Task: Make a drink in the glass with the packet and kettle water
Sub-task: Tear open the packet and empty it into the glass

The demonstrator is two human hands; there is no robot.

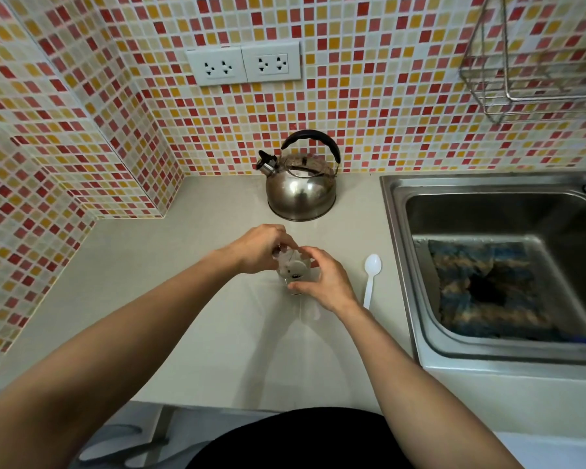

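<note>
A clear glass point(295, 287) stands on the pale counter, mostly hidden by my hands. Above its mouth both hands pinch a small whitish packet point(293, 265). My left hand point(263, 248) grips the packet's left side, fingers closed. My right hand point(322, 279) holds its right side and covers the glass's right wall. A steel kettle point(300, 187) with a black handle sits behind the glass, near the tiled wall, spout pointing left. A white plastic spoon point(371, 277) lies on the counter just right of my right hand.
A steel sink point(400, 252) lies to the right, with a patterned cloth in its basin. A wire rack point(535, 62) hangs on the tiled wall at upper right. Two wall sockets point(244, 64) sit above the kettle. The tiled wall juts out on the left.
</note>
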